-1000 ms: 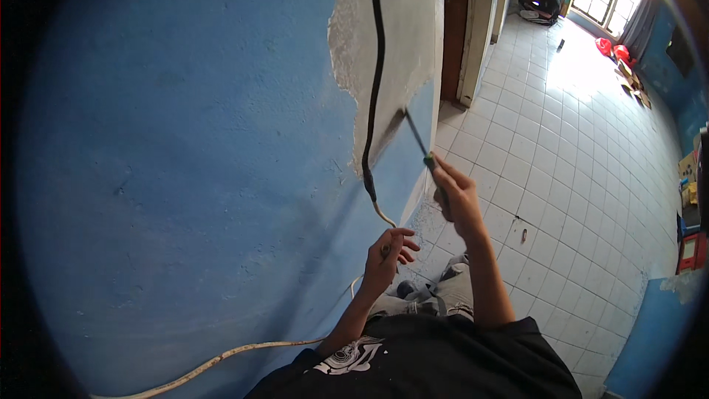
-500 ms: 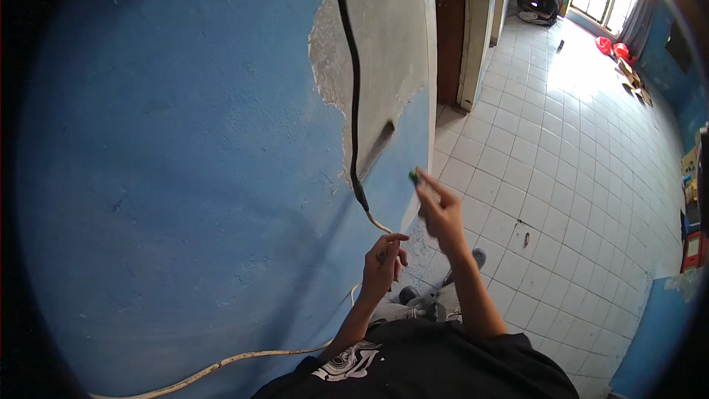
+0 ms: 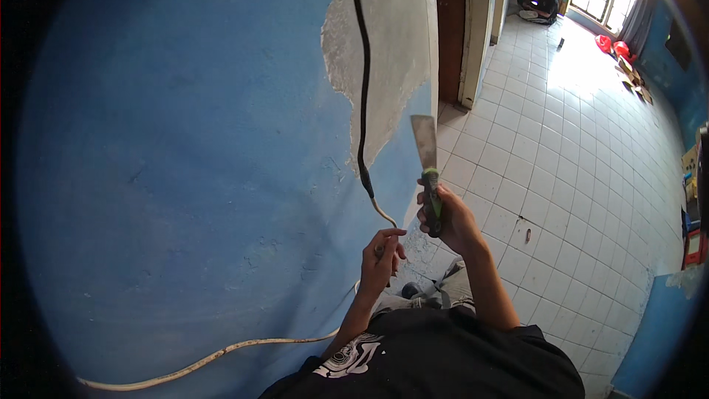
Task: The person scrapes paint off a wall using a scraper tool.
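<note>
In my right hand [image 3: 459, 223] is a putty knife [image 3: 433, 203] with a green-and-black handle. Its flat metal blade points up, beside the wall's right edge. My left hand [image 3: 379, 260] is closed on a cable [image 3: 381, 210], pinching its pale lower section near the fingertips. Above that, a black length [image 3: 365, 81] of the cable runs up across the wall. The blue wall [image 3: 199, 162] fills the left, with a bare grey patch [image 3: 388, 52] where paint is gone. The patch's ragged edge lies left of the black length.
Paint flakes [image 3: 422, 245] lie at the wall's foot. The pale cable [image 3: 221, 353] continues along the lower left. White tiles [image 3: 561, 177] cover the floor to the right. Far back, a person [image 3: 540, 1] sits near a bright window, with red bags [image 3: 611, 46] across the room.
My right hand has turned and shifted slightly right, bringing the putty knife from a blurred slant over the wall to nearly upright. The left hand still grips the cable.
</note>
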`<state>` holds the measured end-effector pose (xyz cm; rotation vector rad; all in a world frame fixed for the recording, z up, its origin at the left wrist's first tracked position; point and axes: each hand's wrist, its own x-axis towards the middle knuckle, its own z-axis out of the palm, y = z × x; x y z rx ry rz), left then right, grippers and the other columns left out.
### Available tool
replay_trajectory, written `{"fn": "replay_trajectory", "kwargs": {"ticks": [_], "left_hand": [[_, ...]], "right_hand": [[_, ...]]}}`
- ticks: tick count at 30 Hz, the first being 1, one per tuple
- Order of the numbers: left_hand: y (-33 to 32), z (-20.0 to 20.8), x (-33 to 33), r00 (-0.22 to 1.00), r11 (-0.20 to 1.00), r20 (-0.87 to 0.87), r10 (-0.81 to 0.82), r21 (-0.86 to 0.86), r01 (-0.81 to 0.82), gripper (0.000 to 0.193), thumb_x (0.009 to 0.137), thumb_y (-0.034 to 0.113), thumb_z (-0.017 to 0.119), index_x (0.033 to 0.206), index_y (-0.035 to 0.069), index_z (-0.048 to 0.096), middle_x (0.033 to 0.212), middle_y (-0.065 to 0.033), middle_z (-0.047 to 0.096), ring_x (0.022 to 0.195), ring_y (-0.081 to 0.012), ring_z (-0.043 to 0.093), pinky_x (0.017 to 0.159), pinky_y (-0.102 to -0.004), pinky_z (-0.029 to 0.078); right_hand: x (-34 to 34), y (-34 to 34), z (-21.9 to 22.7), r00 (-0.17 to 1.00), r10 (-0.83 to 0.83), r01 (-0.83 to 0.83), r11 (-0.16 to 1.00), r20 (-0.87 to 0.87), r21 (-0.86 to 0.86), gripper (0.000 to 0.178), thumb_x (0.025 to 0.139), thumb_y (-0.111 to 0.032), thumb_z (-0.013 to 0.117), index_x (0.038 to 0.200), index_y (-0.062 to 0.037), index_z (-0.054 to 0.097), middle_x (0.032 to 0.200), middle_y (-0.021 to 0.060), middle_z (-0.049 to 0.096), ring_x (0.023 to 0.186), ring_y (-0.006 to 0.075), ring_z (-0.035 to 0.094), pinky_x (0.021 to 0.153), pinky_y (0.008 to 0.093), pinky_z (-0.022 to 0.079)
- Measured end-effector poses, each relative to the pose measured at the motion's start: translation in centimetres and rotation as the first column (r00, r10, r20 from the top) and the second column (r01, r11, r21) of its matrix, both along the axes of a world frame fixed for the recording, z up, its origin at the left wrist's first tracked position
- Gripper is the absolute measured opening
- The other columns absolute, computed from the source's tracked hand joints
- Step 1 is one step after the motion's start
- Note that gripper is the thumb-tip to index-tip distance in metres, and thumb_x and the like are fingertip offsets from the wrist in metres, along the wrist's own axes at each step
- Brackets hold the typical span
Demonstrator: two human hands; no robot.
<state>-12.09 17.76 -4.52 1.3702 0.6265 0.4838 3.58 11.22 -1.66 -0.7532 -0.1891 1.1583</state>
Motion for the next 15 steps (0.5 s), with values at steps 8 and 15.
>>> {"fn": "replay_trajectory", "kwargs": {"ticks": [8, 15], "left_hand": [[0.5, -0.3, 0.3, 0.991, 0.991, 0.074, 0.108, 0.072, -0.113, 0.023, 0.093, 0.024, 0.045, 0.101, 0.006, 0.057, 0.066, -0.0005, 0.053, 0.043, -0.0019, 0.04, 0.036, -0.0162, 0.031], [0.0, 0.4, 1.4, 0.996, 0.996, -0.004, 0.094, -0.004, -0.094, 0.023, 0.094, 0.021, 0.044, 0.102, 0.003, 0.056, 0.065, -0.0008, 0.053, 0.045, -0.0017, 0.04, 0.042, -0.016, 0.032]], "right_hand": [[-1.4, 1.2, 0.1, 0.978, -0.011, 0.047, 0.984, 0.208, -0.169, 0.042, 0.091, -0.029, 0.048, 0.128, -0.0154, 0.035, 0.066, 0.0009, 0.043, 0.037, 0.0059, 0.033, 0.031, 0.0202, 0.024], [1.8, 3.0, 1.2, 0.954, -0.111, 0.158, 0.976, 0.277, -0.152, 0.036, 0.09, -0.022, 0.05, 0.125, -0.012, 0.046, 0.053, -0.0036, 0.04, 0.035, 0.0033, 0.031, 0.03, 0.0194, 0.022]]}}
